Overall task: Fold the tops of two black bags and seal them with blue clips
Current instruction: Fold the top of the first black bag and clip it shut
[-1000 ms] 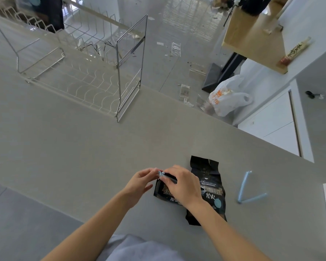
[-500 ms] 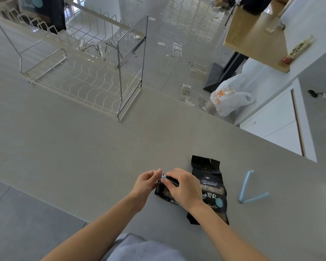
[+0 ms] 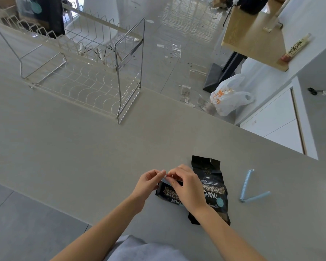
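Two black bags lie on the grey counter near its front edge. The left bag point(image 3: 167, 194) is mostly covered by my hands; a blue clip point(image 3: 165, 177) sits along its top. My left hand point(image 3: 149, 182) pinches the clip's left end, and my right hand point(image 3: 186, 187) presses on the clip and the bag's top. The right bag point(image 3: 212, 185) lies flat with its top edge unfolded. A second blue clip point(image 3: 247, 187), spread in a V, rests on the counter to the right of the bags.
A wire dish rack point(image 3: 79, 72) stands at the back left of the counter point(image 3: 83, 147). Beyond the counter's far edge the floor holds a white plastic bag point(image 3: 230, 95) and scattered litter. A wooden table point(image 3: 252, 34) stands at the upper right.
My left fingertips have closed in on the clip's end beside my right hand. The bags and the spare clip have not moved.
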`<state>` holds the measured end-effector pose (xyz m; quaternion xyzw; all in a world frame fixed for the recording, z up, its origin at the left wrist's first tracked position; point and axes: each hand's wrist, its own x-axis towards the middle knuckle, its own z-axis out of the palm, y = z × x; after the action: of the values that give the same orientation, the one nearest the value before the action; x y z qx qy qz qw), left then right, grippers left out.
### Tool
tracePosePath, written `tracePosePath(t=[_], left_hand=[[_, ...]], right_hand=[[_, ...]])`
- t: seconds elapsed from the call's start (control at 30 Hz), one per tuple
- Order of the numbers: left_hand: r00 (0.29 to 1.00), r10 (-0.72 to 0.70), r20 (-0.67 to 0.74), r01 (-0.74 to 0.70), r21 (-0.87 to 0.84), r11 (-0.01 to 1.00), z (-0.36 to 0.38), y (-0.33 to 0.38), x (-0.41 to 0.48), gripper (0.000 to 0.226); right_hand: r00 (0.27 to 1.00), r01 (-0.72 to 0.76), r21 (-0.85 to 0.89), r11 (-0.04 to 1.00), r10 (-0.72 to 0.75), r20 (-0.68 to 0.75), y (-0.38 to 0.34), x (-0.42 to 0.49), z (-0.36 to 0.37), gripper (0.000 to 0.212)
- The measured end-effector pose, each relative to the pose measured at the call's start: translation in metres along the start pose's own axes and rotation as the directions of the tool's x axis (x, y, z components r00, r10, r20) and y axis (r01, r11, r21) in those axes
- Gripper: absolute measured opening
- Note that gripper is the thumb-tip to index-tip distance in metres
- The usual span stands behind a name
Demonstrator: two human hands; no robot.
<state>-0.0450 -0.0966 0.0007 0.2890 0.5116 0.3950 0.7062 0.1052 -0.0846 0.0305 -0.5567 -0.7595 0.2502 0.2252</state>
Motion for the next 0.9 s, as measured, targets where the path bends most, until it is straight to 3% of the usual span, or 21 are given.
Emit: tracePosePath(t=[0.27,0.37,0.47,0.53,0.57,0.6,0.67,0.73,0.8,0.9], left_hand=[[0.998,-0.022,0.065,0.022,0.001,1.0,-0.003,0.001,-0.002,0.013],[1.0,0.013,0.018,-0.014,0.052,0.999,-0.006,-0.006,-0.002,0.011],[0.992,0.024,-0.123,-0.013,0.089,0.996,-0.01,-0.013,0.003,0.011],[0.992,0.008,-0.125,0.004,0.094,0.996,-0.008,-0.012,0.005,0.012],[0.994,-0.008,-0.108,0.018,0.093,0.996,-0.005,-0.012,0.006,0.012],[0.996,-0.022,-0.092,0.029,0.082,0.996,-0.003,-0.012,0.006,0.012],[0.996,-0.028,-0.079,0.033,0.058,0.998,-0.002,-0.012,0.005,0.012],[0.996,-0.033,-0.08,0.038,0.061,0.997,-0.005,-0.012,0.005,0.009],[0.996,-0.06,-0.07,0.066,0.079,0.995,-0.008,-0.013,0.004,0.009],[0.996,-0.086,-0.037,0.088,0.055,0.995,-0.01,-0.017,0.0,0.01]], right_hand=[[0.994,0.104,-0.056,0.993,-0.105,-0.023,0.0,-0.005,0.005,0.004],[0.989,0.144,-0.116,0.983,-0.147,-0.025,-0.005,-0.008,0.007,0.006],[0.97,0.165,-0.005,0.986,-0.163,-0.182,-0.026,0.005,-0.005,0.01],[0.934,0.178,0.092,0.98,-0.139,-0.328,-0.039,0.031,-0.023,0.013],[0.932,0.184,0.086,0.979,-0.146,-0.33,-0.044,0.043,-0.033,0.014],[0.951,0.182,0.046,0.982,-0.164,-0.263,-0.046,0.051,-0.041,0.016],[0.989,0.148,-0.097,0.984,-0.146,0.026,-0.04,0.052,-0.044,0.021],[0.958,0.129,-0.236,0.963,-0.059,0.281,-0.027,0.036,-0.031,0.026],[0.952,0.091,-0.233,0.968,-0.016,0.307,-0.017,0.017,-0.017,0.026],[0.962,0.163,-0.254,0.953,-0.096,0.256,-0.01,0.003,-0.004,0.028]])
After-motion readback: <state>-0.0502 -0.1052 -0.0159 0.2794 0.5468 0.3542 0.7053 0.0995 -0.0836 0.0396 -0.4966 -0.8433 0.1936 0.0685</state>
